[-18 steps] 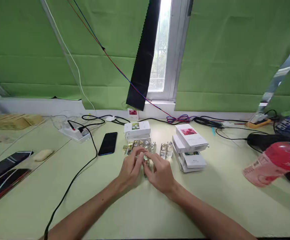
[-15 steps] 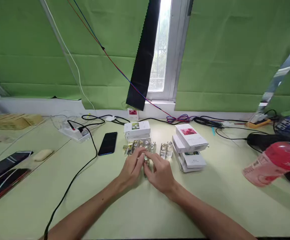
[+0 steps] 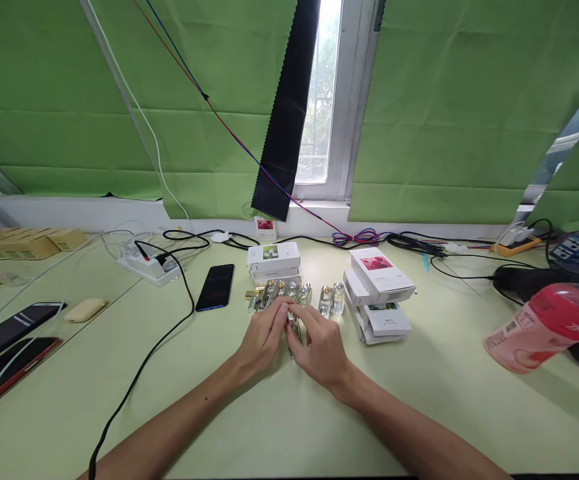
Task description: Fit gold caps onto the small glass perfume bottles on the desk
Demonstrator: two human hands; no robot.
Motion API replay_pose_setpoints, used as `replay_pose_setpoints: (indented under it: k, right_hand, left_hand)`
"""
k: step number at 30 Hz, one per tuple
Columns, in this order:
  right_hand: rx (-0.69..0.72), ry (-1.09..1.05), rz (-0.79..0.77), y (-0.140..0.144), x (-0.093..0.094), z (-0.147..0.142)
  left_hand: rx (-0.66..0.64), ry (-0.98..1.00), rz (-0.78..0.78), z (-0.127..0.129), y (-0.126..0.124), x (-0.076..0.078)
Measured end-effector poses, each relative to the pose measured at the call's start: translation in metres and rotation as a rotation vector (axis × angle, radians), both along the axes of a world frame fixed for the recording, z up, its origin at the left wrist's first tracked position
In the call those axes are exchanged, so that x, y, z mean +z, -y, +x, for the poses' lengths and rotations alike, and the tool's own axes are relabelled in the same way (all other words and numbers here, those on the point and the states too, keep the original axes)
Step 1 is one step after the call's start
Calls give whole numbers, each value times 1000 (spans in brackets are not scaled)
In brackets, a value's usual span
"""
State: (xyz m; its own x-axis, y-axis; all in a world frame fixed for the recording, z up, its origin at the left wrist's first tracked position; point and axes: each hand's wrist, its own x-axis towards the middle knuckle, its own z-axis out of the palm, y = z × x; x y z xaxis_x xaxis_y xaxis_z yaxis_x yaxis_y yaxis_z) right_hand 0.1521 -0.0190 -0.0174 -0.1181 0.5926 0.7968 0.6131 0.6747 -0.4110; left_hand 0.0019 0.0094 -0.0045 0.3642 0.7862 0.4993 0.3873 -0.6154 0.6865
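Observation:
My left hand (image 3: pixel 262 337) and my right hand (image 3: pixel 322 343) meet over a small clear glass bottle (image 3: pixel 293 325), their fingertips bent in around it. Both hands are closed, and they partly hide the bottle. Just behind them stand several similar glass bottles (image 3: pixel 292 289) with shiny metallic tops, bunched together. To the right of my right hand, two more bottles (image 3: pixel 332 300) stand side by side. Some gold-coloured pieces (image 3: pixel 253 295) lie at the left end of the bunch.
White boxes stand stacked behind the bottles (image 3: pixel 275 257) and at right (image 3: pixel 383 275). A black phone (image 3: pixel 215 287) lies left of my hands, and a black cable (image 3: pixel 139 370) crosses near my left forearm. A pink drink bottle (image 3: pixel 544 327) stands far right; a power strip (image 3: pixel 152 263) sits back left.
My left fingers have shifted slightly, drawing closer together beside the small bottle. The right hand stays almost in place, and the other things have not moved.

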Motion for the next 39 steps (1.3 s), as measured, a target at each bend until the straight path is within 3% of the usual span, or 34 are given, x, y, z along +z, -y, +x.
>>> replay_pose_setpoints:
  k: [17, 39]
  right_hand:
    - [22, -14, -21, 1, 1, 1]
    - [6, 1, -48, 2, 2, 1]
  left_hand:
    - [145, 14, 80, 1, 0, 5]
    - [189, 57, 134, -3, -1, 1]
